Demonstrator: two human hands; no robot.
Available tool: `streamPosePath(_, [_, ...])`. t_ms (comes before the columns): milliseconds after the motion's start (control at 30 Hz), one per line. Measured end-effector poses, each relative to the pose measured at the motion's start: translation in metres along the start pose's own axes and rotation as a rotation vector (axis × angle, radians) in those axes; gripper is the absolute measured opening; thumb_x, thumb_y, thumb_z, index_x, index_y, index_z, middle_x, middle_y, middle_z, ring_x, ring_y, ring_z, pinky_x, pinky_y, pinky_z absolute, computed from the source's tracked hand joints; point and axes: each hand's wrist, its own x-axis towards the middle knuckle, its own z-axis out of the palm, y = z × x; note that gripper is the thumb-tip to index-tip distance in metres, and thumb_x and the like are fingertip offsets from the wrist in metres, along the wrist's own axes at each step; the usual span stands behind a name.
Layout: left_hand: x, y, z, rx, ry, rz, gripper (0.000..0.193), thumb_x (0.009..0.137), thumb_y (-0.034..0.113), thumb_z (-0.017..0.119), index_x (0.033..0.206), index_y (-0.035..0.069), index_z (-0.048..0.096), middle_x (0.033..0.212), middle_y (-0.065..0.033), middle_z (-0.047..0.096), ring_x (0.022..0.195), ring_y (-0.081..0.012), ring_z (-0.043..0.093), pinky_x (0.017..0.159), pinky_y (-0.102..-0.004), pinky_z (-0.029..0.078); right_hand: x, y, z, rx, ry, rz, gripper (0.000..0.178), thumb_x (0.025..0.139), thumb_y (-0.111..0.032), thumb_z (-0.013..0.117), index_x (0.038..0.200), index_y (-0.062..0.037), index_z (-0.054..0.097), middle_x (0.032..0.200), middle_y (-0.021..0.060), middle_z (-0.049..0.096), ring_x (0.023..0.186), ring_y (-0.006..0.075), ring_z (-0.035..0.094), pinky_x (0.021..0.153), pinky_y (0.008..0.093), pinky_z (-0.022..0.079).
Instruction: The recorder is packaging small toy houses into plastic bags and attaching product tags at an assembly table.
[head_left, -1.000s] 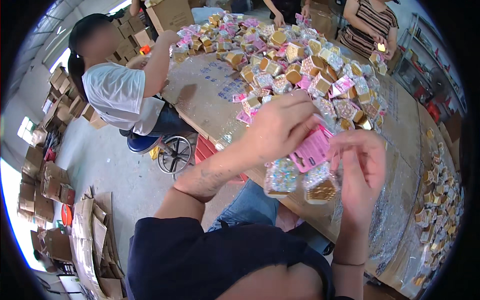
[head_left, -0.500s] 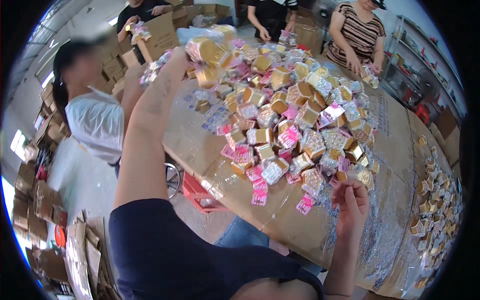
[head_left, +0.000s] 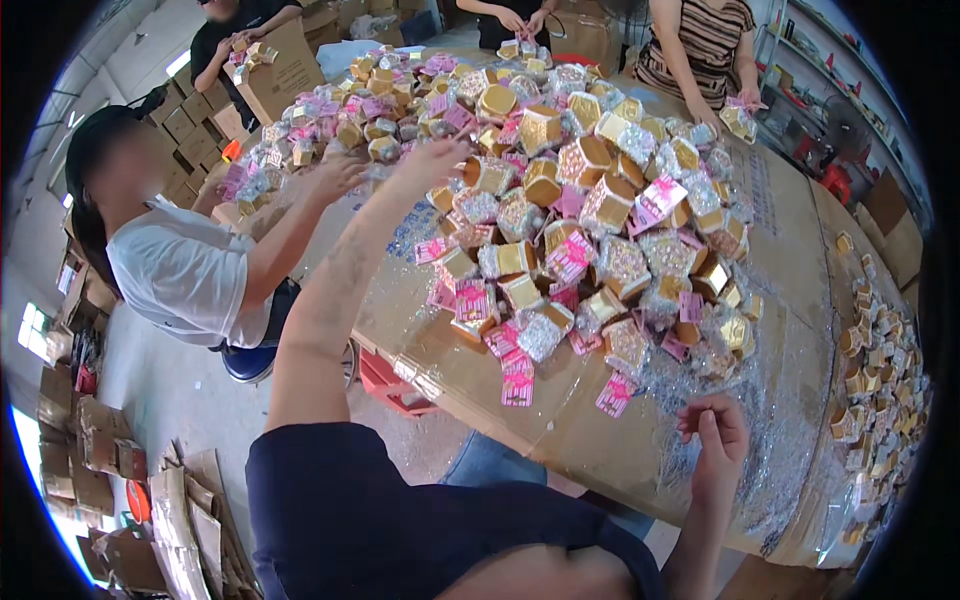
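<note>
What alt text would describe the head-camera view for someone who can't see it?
A person's left hand is outstretched at a big pile of glittery gold pieces and pink tags on a cardboard-covered table, while the loosely curled right hand is near the close edge. A co-worker in a white shirt is at the left; three more people are across the table.

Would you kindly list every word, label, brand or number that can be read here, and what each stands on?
No text is clear enough to quote.
Pink tags: print, too small and blurred to read.
Cardboard on the table: blue print left of centre, blurred.
Tall carton at the back: printing, too small to read.
</note>
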Motion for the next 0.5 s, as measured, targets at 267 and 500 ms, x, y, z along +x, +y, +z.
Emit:
streamPosePath(267, [-0.183, 0.038, 0.095, 0.567, 0.043, 0.464, 0.038, 0.090, 0.027, 0.061, 0.119, 0.002, 0.060, 0.122, -0.0173, 0.059, 0.110, -0.0340, 0.057, 0.095, -0.0387, 0.044, -0.042, 0.001, -0.025, -0.423, 0.014, -0.081, 0.010, 0.090, -0.001, 0.055, 0.098, -0.0004, 0.062, 0.090, 0.0083, 0.060, 0.083, 0.0156, 0.057, 0.075, 0.0253, 0.045])
streamPosePath(500, [-0.258, 0.013, 0.197, 0.618, 0.043, 0.343, 0.059, 0.084, 0.034, 0.068, 0.131, 0.003, 0.050, 0.143, -0.0266, 0.032, 0.133, -0.0485, 0.028, 0.109, -0.0526, 0.029, -0.049, 0.023, -0.013, -1.008, -0.107, -0.221, 0.037, 0.076, -0.010, 0.072, 0.110, -0.0052, 0.059, 0.118, 0.0182, 0.054, 0.112, 0.0348, 0.051, 0.093, 0.0391, 0.042])
